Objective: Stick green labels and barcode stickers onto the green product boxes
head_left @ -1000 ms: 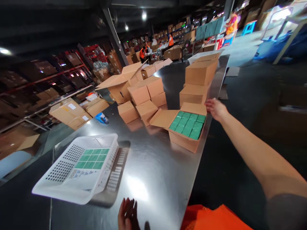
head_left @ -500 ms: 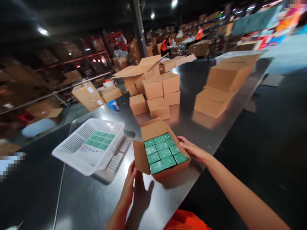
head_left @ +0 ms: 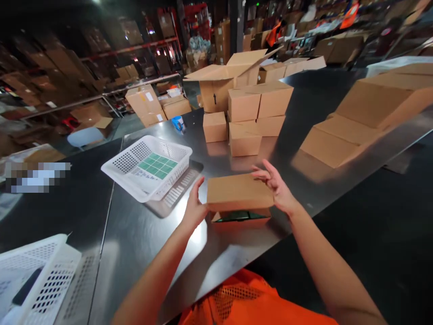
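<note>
Baskets first, since they sat furthest left of the small cardboard box the person was working on. One white perforated basket poked in at the near-left corner of the steel table, well apart from the box. A second white basket sat near the box on its left, tilted up on something underneath, with a flat layer of green packs inside. Guessing the tilt was so the packs stayed easy to see and reach.

Then the hands. The left hand was pressed flat against the left end of the box, fingers together, thumb up by the top edge, basically bracing it so it wouldn't slide. The box itself sat close to the near edge of the table, right in front of the person's orange vest. Its top flap was folded down almost shut, with a dark green strip of contents peeking out under the front edge. The right hand rested on the far-right corner of the flap, fingers spread and partly lifted, not gripping anything, more like holding the flap down with the palm.

Behind the box stood a cluster of closed brown cartons, with a big open one further back. Off to the right of the box were larger flat cartons stacked along the table.
</note>
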`<control>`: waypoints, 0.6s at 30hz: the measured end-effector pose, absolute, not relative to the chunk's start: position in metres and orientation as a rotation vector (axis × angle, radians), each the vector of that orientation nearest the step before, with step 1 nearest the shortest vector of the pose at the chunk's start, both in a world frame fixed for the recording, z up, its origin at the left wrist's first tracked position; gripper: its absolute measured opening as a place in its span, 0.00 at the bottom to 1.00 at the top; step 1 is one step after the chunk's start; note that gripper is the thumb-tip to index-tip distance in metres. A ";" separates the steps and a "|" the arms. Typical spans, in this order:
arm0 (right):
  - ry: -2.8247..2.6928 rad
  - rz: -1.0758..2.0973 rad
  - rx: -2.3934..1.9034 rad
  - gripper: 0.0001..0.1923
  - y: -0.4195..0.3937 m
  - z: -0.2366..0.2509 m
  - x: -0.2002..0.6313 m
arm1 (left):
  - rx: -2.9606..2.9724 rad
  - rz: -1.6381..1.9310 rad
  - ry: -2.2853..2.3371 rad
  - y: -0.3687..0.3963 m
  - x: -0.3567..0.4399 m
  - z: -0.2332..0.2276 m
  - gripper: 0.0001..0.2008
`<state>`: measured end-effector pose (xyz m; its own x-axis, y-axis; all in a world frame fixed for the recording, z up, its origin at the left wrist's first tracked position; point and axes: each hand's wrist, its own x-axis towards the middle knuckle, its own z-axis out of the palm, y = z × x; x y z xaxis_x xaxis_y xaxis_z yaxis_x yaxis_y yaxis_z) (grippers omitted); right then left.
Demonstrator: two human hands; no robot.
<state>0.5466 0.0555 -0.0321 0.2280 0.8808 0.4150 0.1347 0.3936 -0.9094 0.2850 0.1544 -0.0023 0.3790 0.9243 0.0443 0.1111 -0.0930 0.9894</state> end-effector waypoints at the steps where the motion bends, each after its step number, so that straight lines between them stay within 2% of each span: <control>1: -1.265 0.631 -1.062 0.47 0.047 -0.033 0.545 | 1.530 0.916 0.982 0.146 0.282 -0.004 0.39; 6: -1.402 0.593 -1.048 0.30 0.014 -0.027 0.535 | 1.327 0.901 0.929 0.095 0.279 -0.026 0.37; 9: -1.461 0.479 -1.164 0.15 0.009 -0.023 0.530 | 1.194 0.954 0.924 0.078 0.285 -0.037 0.38; 11: -1.524 0.416 -1.201 0.08 0.009 -0.023 0.530 | 1.165 0.991 0.897 0.074 0.289 -0.040 0.39; 14: -1.628 0.420 -1.200 0.10 0.007 -0.030 0.532 | 1.194 1.057 0.854 0.072 0.289 -0.043 0.42; 15: -1.642 0.424 -1.183 0.13 0.006 -0.034 0.532 | 1.252 1.092 0.859 0.072 0.287 -0.044 0.39; 18: -1.618 0.407 -1.129 0.20 0.003 -0.046 0.528 | 1.613 1.202 0.907 0.075 0.280 -0.050 0.18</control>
